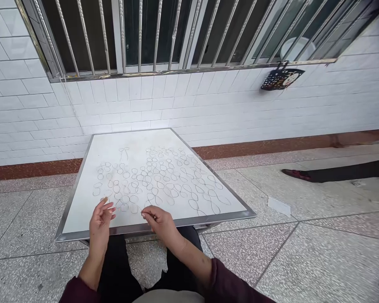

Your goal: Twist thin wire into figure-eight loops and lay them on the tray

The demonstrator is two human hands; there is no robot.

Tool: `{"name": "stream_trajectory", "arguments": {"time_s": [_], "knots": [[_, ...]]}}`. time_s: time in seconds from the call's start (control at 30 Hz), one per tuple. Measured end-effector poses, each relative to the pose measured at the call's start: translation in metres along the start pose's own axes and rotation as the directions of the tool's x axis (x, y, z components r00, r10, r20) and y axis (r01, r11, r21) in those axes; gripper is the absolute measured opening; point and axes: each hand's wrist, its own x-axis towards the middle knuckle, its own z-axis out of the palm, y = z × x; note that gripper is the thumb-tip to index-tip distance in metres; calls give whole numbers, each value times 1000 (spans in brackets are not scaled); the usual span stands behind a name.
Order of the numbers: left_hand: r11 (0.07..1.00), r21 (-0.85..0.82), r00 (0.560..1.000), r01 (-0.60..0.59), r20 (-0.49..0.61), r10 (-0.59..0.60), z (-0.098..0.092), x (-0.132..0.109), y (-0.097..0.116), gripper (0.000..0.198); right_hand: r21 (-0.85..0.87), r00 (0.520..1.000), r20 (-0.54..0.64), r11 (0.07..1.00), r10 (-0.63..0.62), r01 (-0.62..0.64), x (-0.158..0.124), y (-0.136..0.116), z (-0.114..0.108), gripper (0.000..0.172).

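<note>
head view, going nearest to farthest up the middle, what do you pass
right hand → wire loops → far rim of the table → white tiled wall → barred window; left hand sits level with the right, so left out

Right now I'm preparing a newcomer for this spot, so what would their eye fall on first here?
First, the dozens of thin figure-eight loops spread in rows across the white table in the middle. Next, the person's left hand and right hand at its near edge, the right's fingertips pinched by the closest loops. Behind, a barred window tops the white tiled wall, with a black basket hanging at its right.
</note>
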Motion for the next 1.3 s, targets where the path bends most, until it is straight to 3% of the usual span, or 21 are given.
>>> {"name": "stream_trajectory", "arguments": {"time_s": [0.07, 0.13, 0.17, 0.23, 0.3, 0.4, 0.47, 0.6, 0.8, 1.03, 1.3], "knots": [[990, 135, 995, -43, -81, 54, -28, 18, -9, 53, 7, 999, -8, 999, 40, -40, 17, 1, -4, 16], [919, 382, 971, -101, -165, 175, -60, 38, -18, 47, -34, 997, -17, 996, 78, -78, 40, 2, -11, 16], [843, 525, 954, -120, -174, 245, -76, 47, -23, 45, -70, 995, -18, 993, 96, -97, 55, 3, -15, 16], [581, 806, 922, -109, -137, 362, -102, 62, -32, 48, -143, 992, -21, 981, 127, -129, 89, 5, -24, 15], [376, 926, 912, -40, -119, 392, -117, 70, -42, 57, -186, 990, -34, 972, 138, -142, 128, 8, -32, 15], [244, 969, 897, 31, -135, 422, -123, 72, -56, 65, -261, 984, -47, 948, 173, -179, 188, 17, -41, 14], [222, 975, 896, 29, -123, 426, -122, 70, -63, 65, -320, 977, -47, 923, 210, -213, 226, 25, -42, 14], [263, 964, 907, 36, -141, 396, -127, 68, -70, 62, -441, 952, -36, 850, 305, -289, 289, 45, -37, 25], [284, 951, 945, 122, -199, 260, -135, 68, -71, 54, -560, 910, -44, 745, 411, -363, 346, 76, -20, 30], [257, 962, 942, 97, -172, 288, -140, 67, -73, 53, -630, 899, -54, 683, 435, -369, 377, 94, -8, 31], [228, 973, 920, 29, -115, 374, -140, 67, -75, 49, -651, 899, -32, 673, 436, -350, 367, 73, -9, 31]]}}
